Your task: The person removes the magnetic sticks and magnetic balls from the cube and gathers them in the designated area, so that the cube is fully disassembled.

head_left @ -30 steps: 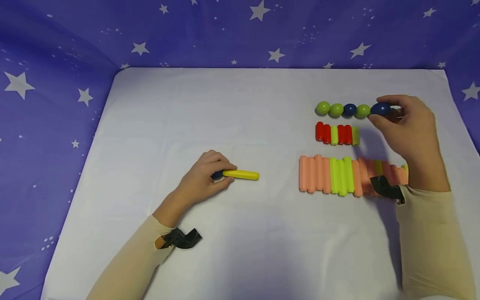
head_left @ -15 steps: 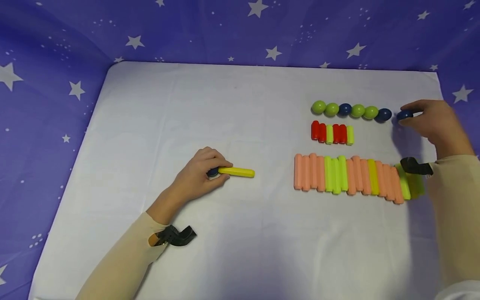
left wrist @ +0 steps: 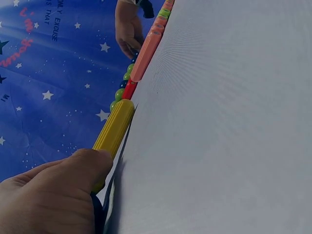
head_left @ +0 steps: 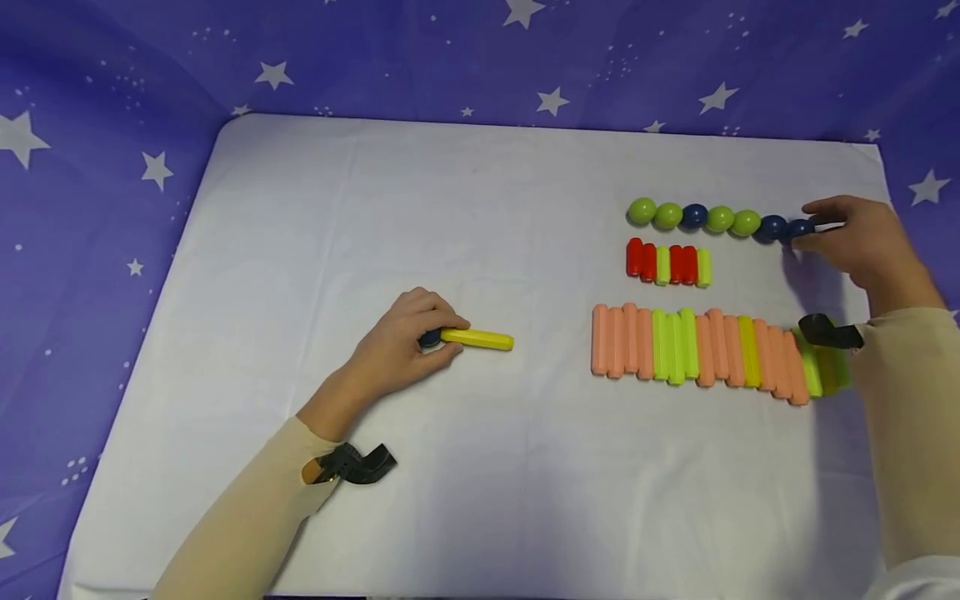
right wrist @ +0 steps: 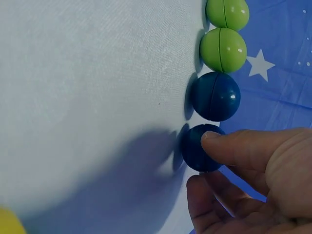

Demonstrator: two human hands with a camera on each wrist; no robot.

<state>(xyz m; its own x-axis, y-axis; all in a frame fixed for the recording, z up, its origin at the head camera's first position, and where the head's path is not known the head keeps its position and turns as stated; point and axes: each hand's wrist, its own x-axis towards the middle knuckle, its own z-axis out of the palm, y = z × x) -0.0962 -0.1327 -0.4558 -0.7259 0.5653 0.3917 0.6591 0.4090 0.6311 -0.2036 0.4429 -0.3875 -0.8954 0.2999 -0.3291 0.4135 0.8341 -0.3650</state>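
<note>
On the left of the head view, my left hand point(head_left: 405, 342) holds a yellow ribbed stick point(head_left: 483, 339) pointing right. A dark blue rounded piece point(head_left: 430, 338) sits in the same hand, mostly covered by the fingers. My right hand point(head_left: 862, 242) pinches a dark blue ball point(right wrist: 195, 148) between thumb and fingers at the right end of a row. Beside it lies another dark blue ball point(right wrist: 216, 96); whether the two touch is hard to tell. Leftward the row continues with green balls point(head_left: 642, 212) and one more dark blue ball point(head_left: 694, 217).
Below the balls lies a short row of red sticks point(head_left: 690, 264) and yellow-green ones point(head_left: 663, 266). Nearer is a longer row of pink sticks point(head_left: 615, 340), with green sticks point(head_left: 676, 346) among them; the right sleeve's black strap point(head_left: 828, 332) covers part of its right end.
My right hand has carried a dark blue ball rightward past the row, then slightly left against or close to its end. The left hand has stayed in place with the yellow stick.
</note>
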